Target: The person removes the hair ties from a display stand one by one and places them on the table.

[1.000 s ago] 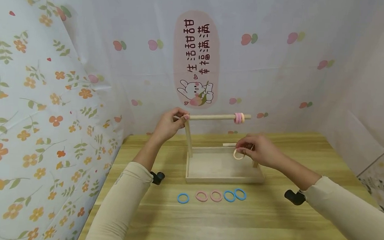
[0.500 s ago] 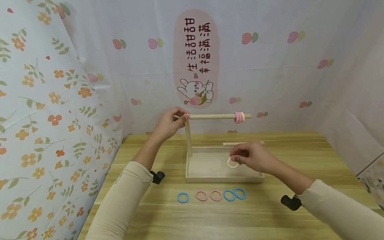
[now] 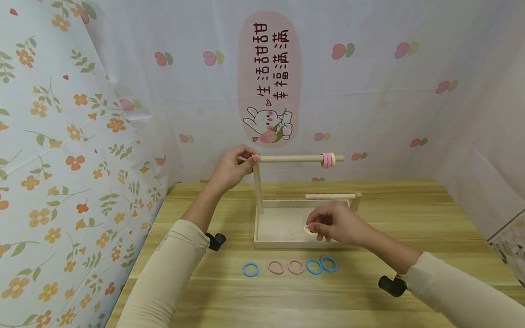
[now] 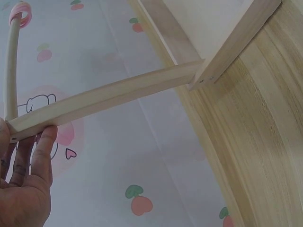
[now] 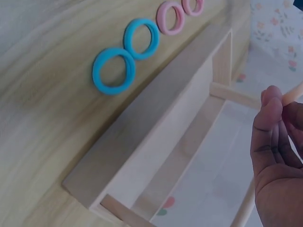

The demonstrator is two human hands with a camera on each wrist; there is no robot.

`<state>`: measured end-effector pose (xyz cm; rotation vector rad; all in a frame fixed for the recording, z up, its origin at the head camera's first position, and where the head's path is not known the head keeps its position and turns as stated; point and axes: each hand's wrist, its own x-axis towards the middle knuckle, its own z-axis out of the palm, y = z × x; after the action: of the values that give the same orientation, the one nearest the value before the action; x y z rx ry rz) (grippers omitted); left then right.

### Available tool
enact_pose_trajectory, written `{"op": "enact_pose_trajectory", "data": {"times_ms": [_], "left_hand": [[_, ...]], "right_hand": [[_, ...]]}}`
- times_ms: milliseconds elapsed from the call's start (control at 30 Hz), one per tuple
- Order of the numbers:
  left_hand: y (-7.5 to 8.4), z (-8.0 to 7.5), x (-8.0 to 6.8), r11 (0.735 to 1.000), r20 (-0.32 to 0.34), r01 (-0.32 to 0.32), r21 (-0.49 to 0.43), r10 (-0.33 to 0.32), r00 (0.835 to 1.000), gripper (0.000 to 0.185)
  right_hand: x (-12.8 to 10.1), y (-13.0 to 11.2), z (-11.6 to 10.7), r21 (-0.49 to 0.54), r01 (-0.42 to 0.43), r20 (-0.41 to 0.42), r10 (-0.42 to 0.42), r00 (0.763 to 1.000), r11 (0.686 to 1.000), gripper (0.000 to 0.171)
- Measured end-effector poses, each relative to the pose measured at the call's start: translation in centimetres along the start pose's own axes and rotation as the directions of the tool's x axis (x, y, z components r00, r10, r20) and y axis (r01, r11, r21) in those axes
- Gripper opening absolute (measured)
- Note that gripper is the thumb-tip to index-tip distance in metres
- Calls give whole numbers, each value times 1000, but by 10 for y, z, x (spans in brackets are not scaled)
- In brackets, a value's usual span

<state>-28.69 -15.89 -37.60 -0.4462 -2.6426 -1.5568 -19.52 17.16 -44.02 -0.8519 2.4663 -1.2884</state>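
Observation:
In the head view my left hand [image 3: 235,168] grips the top of the left post [image 3: 258,189] of a wooden rack, where the upper rod [image 3: 290,159] joins it. Pink hair ties [image 3: 325,161] and a pale orange one hang near that rod's free end. My right hand [image 3: 340,223] pinches another pale orange hair tie [image 3: 307,230] between thumb and fingers, above the rack's tray base [image 3: 307,246]. The right wrist view shows only part of this hair tie [image 5: 292,94] at the fingertips. In the left wrist view, fingers and thumb hold the post's end [image 4: 28,126].
Blue hair ties [image 5: 96,72] and pink hair ties [image 5: 161,20] lie in a row on the wooden table [image 3: 253,309] before the tray. A lower rod [image 3: 330,196] extends leftward from the short right post [image 3: 355,203]. A printed cloth [image 3: 373,115] hangs behind.
My right hand has moved left and down, toward the tray's front, with the pale orange hair tie; the lower rod and right post now show. My left hand stays on the post.

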Motion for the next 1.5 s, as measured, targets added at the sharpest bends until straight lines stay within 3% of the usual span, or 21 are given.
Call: {"op": "enact_pose_trajectory", "data": {"times_ms": [467,800,1133,1500], "left_hand": [[1,-2,-1,1000,0,8,-16,-8,1000,32],[0,-2,-2,1000,2,18,-8,-18,1000,32],[-2,1,1,1000,-11,-8,17,8,1000,29],[1,0,0,1000,0,8,-10,-8,1000,30]], "right_hand": [[-2,3,23,33,-30,56,28,998,999,8],[-6,5,34,-40,-2,84,5,996,999,8],[-10,7,43,-30,41,111,-37,993,999,9],[-12,10,57,-13,53,148,-51,988,999,8]]}}
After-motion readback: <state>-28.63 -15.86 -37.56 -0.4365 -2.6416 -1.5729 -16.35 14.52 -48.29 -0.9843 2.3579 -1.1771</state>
